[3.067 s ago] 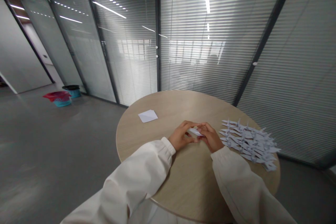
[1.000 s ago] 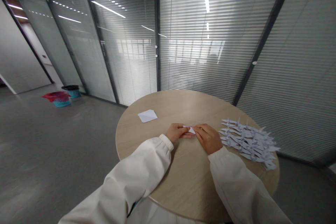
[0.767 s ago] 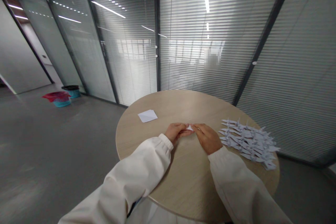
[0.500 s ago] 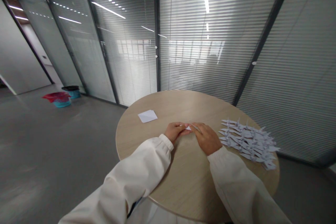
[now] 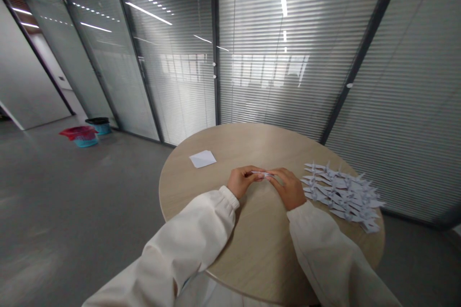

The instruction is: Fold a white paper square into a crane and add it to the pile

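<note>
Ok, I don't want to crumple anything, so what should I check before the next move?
Left hand and right hand both pinching the folded paper strip: ok.
Crease of the strip: cannot tell, fingers hide it.
Right sleeve clear of the paper cranes: cannot tell, very close.
Square white sheet lying flat on the round wooden table: ok.

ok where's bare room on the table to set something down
The wooden table shows bare wood between the paper square and the paper cranes, beyond the left hand and right hand, and between the sleeves. The cranes crowd the right side.
</note>
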The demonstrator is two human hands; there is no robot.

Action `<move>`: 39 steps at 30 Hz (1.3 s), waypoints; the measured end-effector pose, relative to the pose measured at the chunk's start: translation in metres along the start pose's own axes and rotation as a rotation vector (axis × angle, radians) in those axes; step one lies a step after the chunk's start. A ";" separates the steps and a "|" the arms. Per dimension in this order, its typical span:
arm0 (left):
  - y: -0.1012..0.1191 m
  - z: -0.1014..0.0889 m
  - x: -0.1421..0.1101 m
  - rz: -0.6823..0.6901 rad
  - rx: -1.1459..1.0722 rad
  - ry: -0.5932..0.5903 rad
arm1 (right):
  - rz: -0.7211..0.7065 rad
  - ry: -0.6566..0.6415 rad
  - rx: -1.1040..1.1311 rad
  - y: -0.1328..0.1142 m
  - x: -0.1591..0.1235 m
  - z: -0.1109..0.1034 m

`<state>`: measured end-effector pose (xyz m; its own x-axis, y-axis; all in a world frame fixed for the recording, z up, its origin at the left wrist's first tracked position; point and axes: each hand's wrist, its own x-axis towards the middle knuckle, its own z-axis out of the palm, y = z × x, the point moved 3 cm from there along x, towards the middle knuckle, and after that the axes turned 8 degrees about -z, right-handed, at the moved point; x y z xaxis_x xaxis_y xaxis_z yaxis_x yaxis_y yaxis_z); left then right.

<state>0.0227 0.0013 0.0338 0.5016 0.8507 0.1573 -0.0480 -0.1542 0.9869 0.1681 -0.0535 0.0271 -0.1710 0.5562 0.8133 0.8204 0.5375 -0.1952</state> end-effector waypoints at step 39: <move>-0.001 -0.006 0.002 0.097 0.211 0.033 | 0.043 0.018 0.088 -0.004 0.003 -0.005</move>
<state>0.0186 0.0059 0.0335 0.4745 0.8424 0.2553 0.0892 -0.3345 0.9382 0.1664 -0.0571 0.0331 -0.1263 0.5685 0.8129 0.7755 0.5677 -0.2764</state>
